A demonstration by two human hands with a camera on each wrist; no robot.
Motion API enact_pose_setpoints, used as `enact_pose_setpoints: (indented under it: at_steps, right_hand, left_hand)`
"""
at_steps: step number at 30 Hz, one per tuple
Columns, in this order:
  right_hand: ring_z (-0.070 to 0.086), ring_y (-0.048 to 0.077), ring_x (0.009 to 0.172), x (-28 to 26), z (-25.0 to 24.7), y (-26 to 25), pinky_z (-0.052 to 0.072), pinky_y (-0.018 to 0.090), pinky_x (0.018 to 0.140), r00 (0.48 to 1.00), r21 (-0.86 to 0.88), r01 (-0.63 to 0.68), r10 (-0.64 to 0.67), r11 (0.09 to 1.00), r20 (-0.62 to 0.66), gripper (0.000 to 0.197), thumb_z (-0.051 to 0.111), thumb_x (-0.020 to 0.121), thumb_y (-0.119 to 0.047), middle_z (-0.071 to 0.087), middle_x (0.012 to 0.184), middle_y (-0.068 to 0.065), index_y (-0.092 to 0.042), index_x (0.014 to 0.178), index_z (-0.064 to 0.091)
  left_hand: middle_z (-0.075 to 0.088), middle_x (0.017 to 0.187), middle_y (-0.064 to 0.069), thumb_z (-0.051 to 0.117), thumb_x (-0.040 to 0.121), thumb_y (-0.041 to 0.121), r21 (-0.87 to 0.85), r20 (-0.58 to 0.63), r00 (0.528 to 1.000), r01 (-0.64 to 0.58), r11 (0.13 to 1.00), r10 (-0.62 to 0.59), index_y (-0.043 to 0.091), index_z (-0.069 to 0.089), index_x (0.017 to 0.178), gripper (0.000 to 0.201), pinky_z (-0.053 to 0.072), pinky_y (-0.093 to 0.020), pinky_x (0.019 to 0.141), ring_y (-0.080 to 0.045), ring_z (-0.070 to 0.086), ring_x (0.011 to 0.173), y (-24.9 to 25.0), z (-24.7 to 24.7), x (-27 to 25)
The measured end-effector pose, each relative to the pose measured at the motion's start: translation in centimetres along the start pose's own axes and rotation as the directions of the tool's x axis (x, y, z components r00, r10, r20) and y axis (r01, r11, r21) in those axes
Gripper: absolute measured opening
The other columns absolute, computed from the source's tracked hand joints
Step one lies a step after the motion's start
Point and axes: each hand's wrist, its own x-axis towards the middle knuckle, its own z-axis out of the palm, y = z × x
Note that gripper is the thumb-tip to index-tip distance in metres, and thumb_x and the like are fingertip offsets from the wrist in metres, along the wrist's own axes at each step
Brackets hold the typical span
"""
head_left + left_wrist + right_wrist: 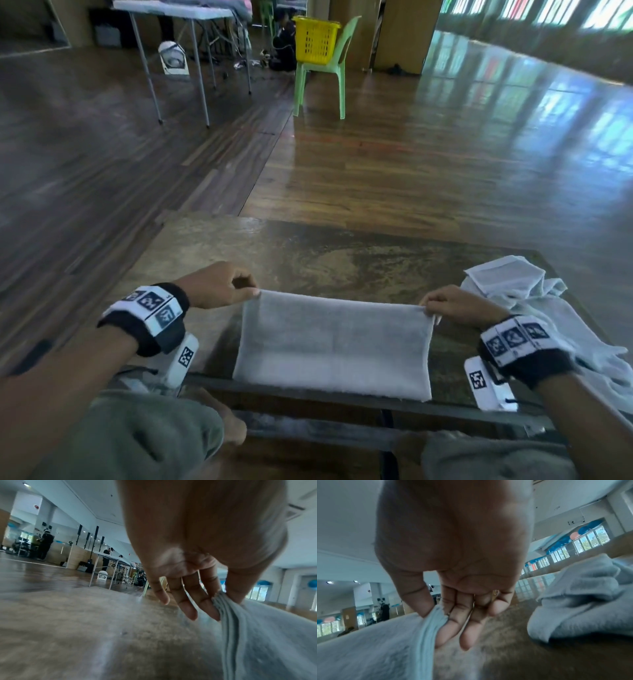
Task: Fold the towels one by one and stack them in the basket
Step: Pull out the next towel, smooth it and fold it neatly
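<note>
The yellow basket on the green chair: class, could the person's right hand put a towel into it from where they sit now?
Probably not. The yellow basket sits on a green chair far across the floor, well beyond the table, and the right hand is busy pinching the folded towel.

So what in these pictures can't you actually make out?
- Inside of the yellow basket: head view, too far away and seen from the side.
- How many layers the folded towel has: head view shows only its top face; the left wrist view blurs the edge.
- How many towels make up the pile: bunched up and cut by the right edge.
- Left hand and right hand fingertips: hidden behind the towel corners that they pinch.
</note>
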Motion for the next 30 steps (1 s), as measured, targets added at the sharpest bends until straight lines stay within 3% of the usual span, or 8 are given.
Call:
enact_pose_setpoints:
  at_steps: [4, 6, 9, 13, 18, 22, 25, 30]
  right_hand:
    - [0.058, 0.014, 0.077, 3.0, 1.7, 0.6, 0.046, 0.024, 0.072, 0.997, -0.079, -0.072, 0.069, 0.994, -0.034, 0.022, 0.045, 0.094, -0.014, 0.063, 0.089, 0.003, -0.009, 0.092, 0.067]
    - [0.059, 0.016, 0.091, 3.6, 2.1, 0.8, 0.046, 0.034, 0.086, 0.990, -0.118, -0.123, 0.114, 0.985, -0.081, 0.022, 0.045, 0.093, -0.023, 0.063, 0.099, -0.001, -0.017, 0.096, 0.066]
    - [0.058, 0.019, 0.102, 4.4, 2.3, 1.1, 0.038, 0.048, 0.100, 0.976, -0.150, -0.192, 0.172, 0.970, -0.136, 0.017, 0.045, 0.090, -0.032, 0.065, 0.107, -0.005, -0.031, 0.089, 0.062]
    - [0.055, 0.021, 0.109, 5.0, 2.7, 0.6, 0.030, 0.046, 0.104, 0.957, -0.181, -0.254, 0.219, 0.950, -0.192, 0.019, 0.045, 0.090, -0.030, 0.063, 0.113, -0.002, -0.028, 0.101, 0.060]
    - [0.033, 0.026, 0.131, 4.7, 3.9, -2.0, 0.024, 0.048, 0.106, 0.958, -0.296, -0.185, 0.105, 0.937, -0.266, 0.041, 0.038, 0.094, -0.029, 0.042, 0.140, 0.004, -0.021, 0.134, 0.039]
    - [0.017, 0.024, 0.141, 3.4, 7.9, -6.2, 0.020, 0.049, 0.112, 0.973, -0.328, -0.017, -0.061, 0.945, -0.224, 0.055, 0.030, 0.097, -0.042, 0.020, 0.154, 0.005, -0.022, 0.146, 0.018]
    - [-0.004, 0.022, 0.146, 2.7, 11.1, -7.7, 0.007, 0.048, 0.117, 0.990, -0.354, 0.026, -0.074, 0.935, -0.123, 0.062, 0.024, 0.098, -0.047, -0.005, 0.158, 0.006, -0.021, 0.149, 0.002]
    - [-0.021, 0.017, 0.143, 2.2, 13.3, -6.9, -0.009, 0.050, 0.116, 0.999, -0.386, -0.014, -0.001, 0.922, -0.037, 0.068, 0.019, 0.094, -0.058, -0.020, 0.156, 0.003, -0.028, 0.148, -0.009]
  left_hand:
    - [0.066, 0.088, 0.003, 0.057, 0.091, 0.031, 0.041, -0.071, 0.996, 0.049, 0.998, -0.046, 0.022, 0.064, 0.089, 0.011, 0.042, -0.018, 0.069, -0.011, 0.059, 0.081, -1.4, 2.2, 2.7]
    - [0.066, 0.088, 0.002, 0.057, 0.091, 0.032, 0.079, -0.076, 0.995, 0.078, 0.994, -0.072, 0.022, 0.063, 0.090, 0.012, 0.041, -0.018, 0.068, -0.012, 0.058, 0.079, -2.2, 2.9, 3.8]
    - [0.065, 0.091, 0.007, 0.053, 0.091, 0.040, 0.172, -0.076, 0.993, 0.108, 0.979, -0.096, 0.028, 0.061, 0.091, 0.014, 0.048, -0.030, 0.077, -0.013, 0.059, 0.083, -3.0, 3.3, 5.1]
    - [0.063, 0.092, 0.011, 0.047, 0.093, 0.036, 0.333, -0.123, 0.988, 0.127, 0.934, -0.090, 0.030, 0.058, 0.093, 0.013, 0.039, -0.029, 0.077, -0.011, 0.056, 0.083, -2.9, 3.6, 5.7]
    - [0.058, 0.118, 0.004, 0.033, 0.096, 0.025, 0.432, -0.193, 0.980, 0.128, 0.893, -0.047, 0.025, 0.054, 0.112, 0.026, 0.029, -0.037, 0.098, -0.016, 0.052, 0.107, -1.0, 4.5, 5.1]
    - [0.019, 0.156, -0.005, 0.016, 0.100, 0.037, 0.439, -0.113, 0.994, 0.041, 0.898, 0.010, 0.016, 0.020, 0.148, 0.054, 0.010, -0.042, 0.116, -0.020, 0.017, 0.143, 3.0, 8.1, 3.1]
    - [0.000, 0.159, -0.009, -0.010, 0.083, 0.051, 0.474, -0.052, 0.999, 0.010, 0.880, 0.017, 0.011, 0.005, 0.150, 0.079, 0.004, -0.045, 0.116, -0.023, 0.000, 0.146, 4.5, 11.9, 1.9]
    - [-0.012, 0.158, -0.005, -0.014, 0.081, 0.063, 0.456, -0.044, 0.999, 0.030, 0.890, -0.011, 0.015, -0.006, 0.150, 0.084, -0.009, -0.044, 0.115, -0.019, -0.012, 0.145, 3.5, 14.6, 1.5]
